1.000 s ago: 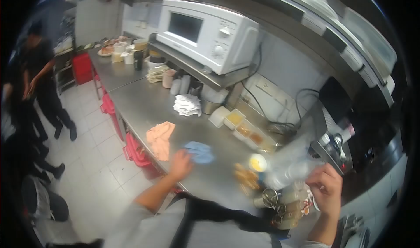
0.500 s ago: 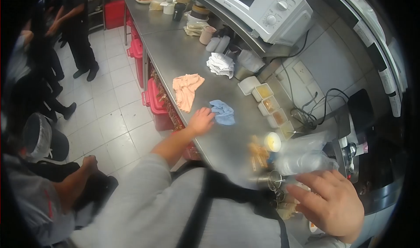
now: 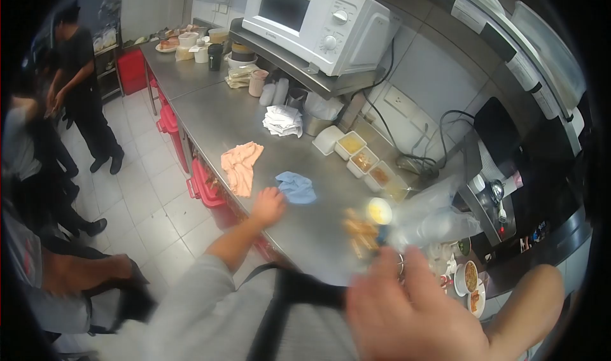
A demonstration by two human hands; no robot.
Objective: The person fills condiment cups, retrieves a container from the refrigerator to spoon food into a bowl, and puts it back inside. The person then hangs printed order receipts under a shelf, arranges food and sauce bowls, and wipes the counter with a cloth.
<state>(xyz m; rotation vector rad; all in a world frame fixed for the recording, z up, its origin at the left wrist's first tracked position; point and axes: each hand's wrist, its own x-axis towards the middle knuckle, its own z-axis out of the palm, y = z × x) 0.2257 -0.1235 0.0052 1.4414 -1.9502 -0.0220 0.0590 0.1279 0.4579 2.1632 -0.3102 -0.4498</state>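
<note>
My left hand (image 3: 268,207) rests on the steel counter (image 3: 191,116) with its fingers loosely spread and nothing in them. Its fingertips lie beside a crumpled blue cloth (image 3: 296,188); whether they touch it I cannot tell. An orange cloth (image 3: 242,167) lies farther left. My right hand (image 3: 407,304) is raised close to the camera, smeared by motion, so its grip is unclear. Behind its fingertips are blurred light-brown sticks (image 3: 361,232), a small white cup with yellow contents (image 3: 379,211) and clear plastic bags (image 3: 433,226).
A white microwave (image 3: 305,27) stands on a shelf over the counter. Below it are a folded white cloth (image 3: 282,120) and several small food tubs (image 3: 363,162). Bowls of food (image 3: 470,277) stand at the right. Red bins (image 3: 207,186) line the counter's front; people stand at the left.
The view has shifted, so the counter appears lower and farther left. My right hand has moved left and nearer the camera. My left hand stays on the counter by the blue cloth.
</note>
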